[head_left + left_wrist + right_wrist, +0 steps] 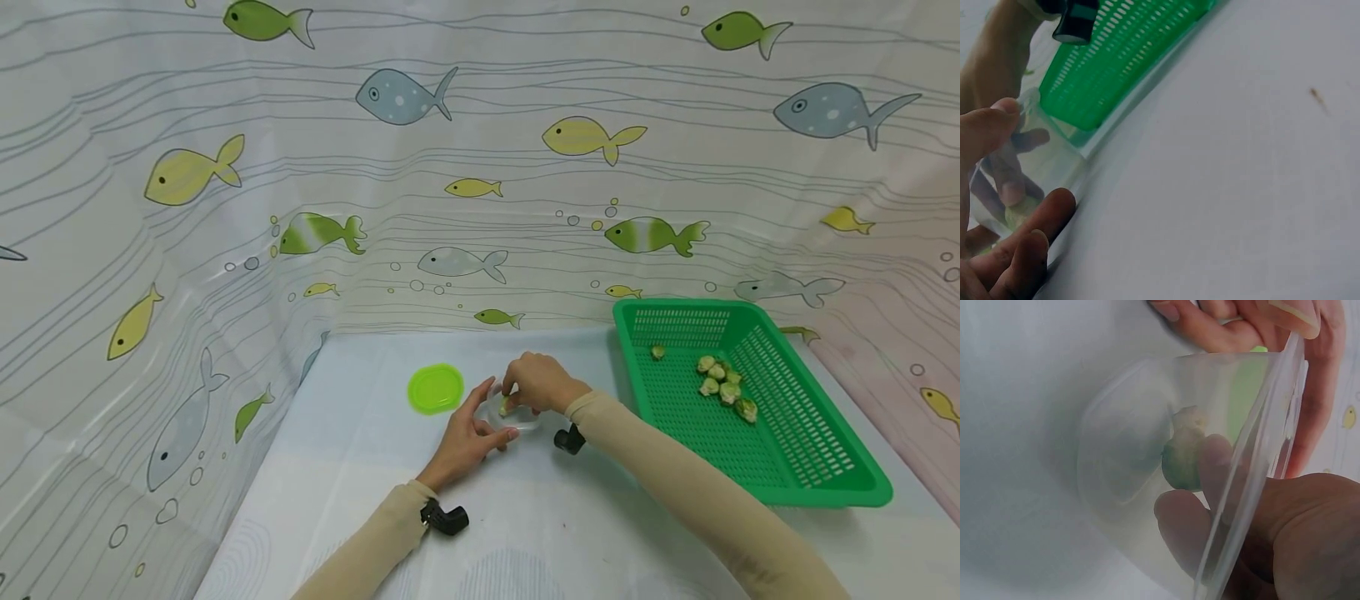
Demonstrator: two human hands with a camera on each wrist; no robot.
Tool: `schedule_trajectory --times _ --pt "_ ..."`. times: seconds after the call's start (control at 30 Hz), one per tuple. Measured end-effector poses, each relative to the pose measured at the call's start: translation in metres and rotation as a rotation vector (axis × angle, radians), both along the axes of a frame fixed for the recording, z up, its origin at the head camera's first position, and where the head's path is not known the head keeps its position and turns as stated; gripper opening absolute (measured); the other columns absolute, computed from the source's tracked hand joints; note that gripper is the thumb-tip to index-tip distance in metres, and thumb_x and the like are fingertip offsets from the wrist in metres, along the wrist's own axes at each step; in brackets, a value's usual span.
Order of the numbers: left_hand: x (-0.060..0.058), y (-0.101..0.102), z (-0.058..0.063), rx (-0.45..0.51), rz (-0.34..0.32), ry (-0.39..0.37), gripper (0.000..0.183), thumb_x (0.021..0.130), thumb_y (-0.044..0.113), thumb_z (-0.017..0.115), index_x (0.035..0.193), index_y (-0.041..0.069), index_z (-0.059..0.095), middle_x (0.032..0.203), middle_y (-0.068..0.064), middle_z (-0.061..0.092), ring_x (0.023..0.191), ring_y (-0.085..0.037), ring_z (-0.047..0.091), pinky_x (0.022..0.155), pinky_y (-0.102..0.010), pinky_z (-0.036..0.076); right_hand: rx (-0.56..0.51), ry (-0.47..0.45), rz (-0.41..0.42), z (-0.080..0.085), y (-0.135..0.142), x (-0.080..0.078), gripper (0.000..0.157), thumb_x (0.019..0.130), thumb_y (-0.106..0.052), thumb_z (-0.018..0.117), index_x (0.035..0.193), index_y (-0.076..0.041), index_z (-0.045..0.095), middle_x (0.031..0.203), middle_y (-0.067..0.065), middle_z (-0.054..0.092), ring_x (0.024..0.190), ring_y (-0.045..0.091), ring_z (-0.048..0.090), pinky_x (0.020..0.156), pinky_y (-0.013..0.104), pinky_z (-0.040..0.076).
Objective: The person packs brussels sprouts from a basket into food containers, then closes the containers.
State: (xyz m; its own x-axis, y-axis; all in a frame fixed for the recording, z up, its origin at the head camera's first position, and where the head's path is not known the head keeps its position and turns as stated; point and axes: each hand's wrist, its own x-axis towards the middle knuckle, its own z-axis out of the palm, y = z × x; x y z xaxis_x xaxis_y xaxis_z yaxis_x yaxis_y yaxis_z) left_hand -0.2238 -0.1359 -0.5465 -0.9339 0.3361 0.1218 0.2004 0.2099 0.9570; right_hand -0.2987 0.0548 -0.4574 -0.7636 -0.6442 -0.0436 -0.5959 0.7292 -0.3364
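A clear plastic container (522, 422) stands on the white table. My left hand (462, 440) grips it from the left side; in the left wrist view the thumb (991, 128) lies at its rim and the fingers spread along the wall. With its fingers dipped inside the container, my right hand (542, 382) pinches a Brussels sprout (1183, 461). The right wrist view shows the sprout through the see-through wall, between thumb and fingertips, pale stem end pointing away from them. Left of the container a lime-green lid (436, 389) lies flat.
A green perforated basket (633, 392) stands at the right, beyond my right forearm. Several Brussels sprouts (729, 392) are grouped inside it, and a single sprout (657, 352) sits near its back left corner. A fish-patterned curtain (465, 167) hangs behind the table.
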Motion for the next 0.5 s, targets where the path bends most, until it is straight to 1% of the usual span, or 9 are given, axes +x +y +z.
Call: schedule_trajectory --times 0.13,0.27,0.33,0.43,0.5 --pt "-0.001 0.0001 0.0004 0.002 0.0 0.003 0.096 0.094 0.028 0.084 0.17 0.019 0.025 0.168 -0.012 0.036 0.069 -0.015 0.073 0.053 -0.023 0.05 0.006 0.014 0.002 0.0007 -0.0005 -0.0012 0.02 0.087 -0.022 0.09 0.104 -0.011 0.086 0.106 0.005 0.082 0.048 0.006 0.06 0.08 0.039 0.061" --pt "-0.001 0.0 0.0001 0.007 -0.004 0.009 0.096 0.095 0.027 0.084 0.17 0.017 0.025 0.169 -0.016 0.035 0.069 -0.016 0.074 0.053 -0.025 0.051 0.02 0.021 -0.006 0.0013 -0.0005 -0.0009 0.021 0.086 -0.023 0.09 0.104 -0.013 0.086 0.105 0.003 0.082 0.059 0.009 0.06 0.08 0.039 0.06" --pt "-0.0007 -0.0002 -0.0002 0.006 -0.004 0.007 0.096 0.095 0.028 0.084 0.17 0.017 0.025 0.168 -0.016 0.036 0.068 -0.016 0.073 0.053 -0.025 0.051 0.027 0.024 -0.006 0.0016 -0.0004 -0.0004 0.021 0.086 -0.025 0.09 0.104 -0.014 0.086 0.105 0.003 0.082 0.062 0.01 0.06 0.079 0.038 0.059" --pt "-0.0001 -0.0003 -0.0005 0.008 -0.004 0.006 0.096 0.094 0.027 0.084 0.17 0.016 0.025 0.169 -0.017 0.036 0.068 -0.017 0.073 0.053 -0.025 0.051 0.027 0.019 -0.005 0.0018 0.0001 0.0003 0.022 0.086 -0.026 0.09 0.105 -0.014 0.086 0.106 0.003 0.082 0.06 0.009 0.06 0.077 0.037 0.059" --pt "-0.0001 -0.0003 -0.0008 0.008 -0.002 0.006 0.096 0.094 0.027 0.084 0.17 0.017 0.025 0.169 -0.016 0.036 0.068 -0.017 0.073 0.053 -0.024 0.051 0.027 0.011 -0.003 0.0022 0.001 0.0001 0.023 0.087 -0.026 0.089 0.107 -0.013 0.086 0.107 0.004 0.082 0.054 0.008 0.062 0.076 0.036 0.06"
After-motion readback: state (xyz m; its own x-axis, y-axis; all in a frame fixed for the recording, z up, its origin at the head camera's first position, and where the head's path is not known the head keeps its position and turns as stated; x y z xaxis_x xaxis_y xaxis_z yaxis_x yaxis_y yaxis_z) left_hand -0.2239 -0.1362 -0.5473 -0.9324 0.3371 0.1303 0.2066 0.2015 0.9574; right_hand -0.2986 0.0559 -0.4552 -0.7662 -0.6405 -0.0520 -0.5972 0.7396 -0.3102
